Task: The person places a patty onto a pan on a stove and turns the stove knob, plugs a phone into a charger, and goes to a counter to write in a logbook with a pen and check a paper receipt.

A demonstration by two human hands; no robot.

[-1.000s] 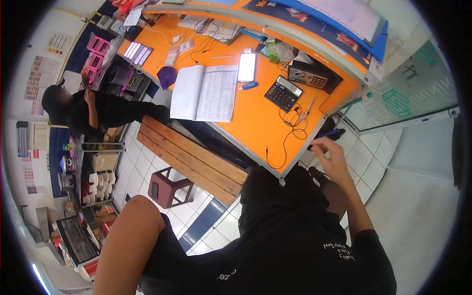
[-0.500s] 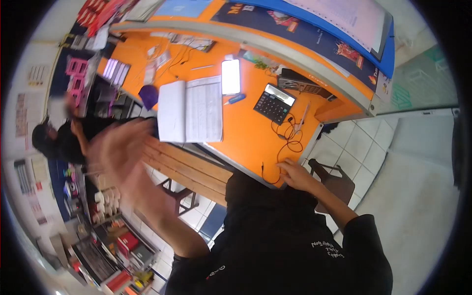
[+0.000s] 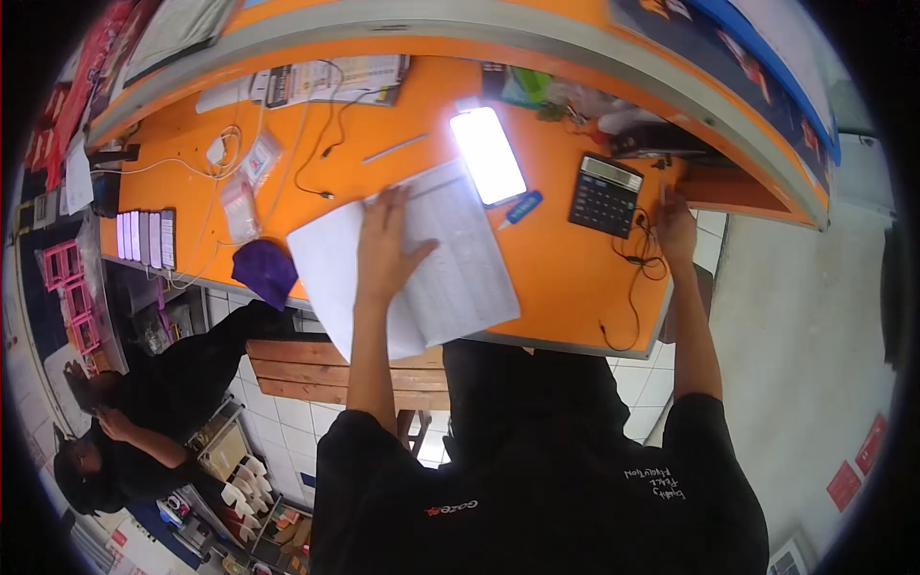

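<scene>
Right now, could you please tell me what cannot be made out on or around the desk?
All in the head view:
Open notebook: its writing is too small and faint to read, and the left hand covers part of the pages.
Lit phone: glare washes out its screen.
Calculator: any digits on its display are too small to read.
Right hand: its own back hides whether the fingers grip anything.
</scene>
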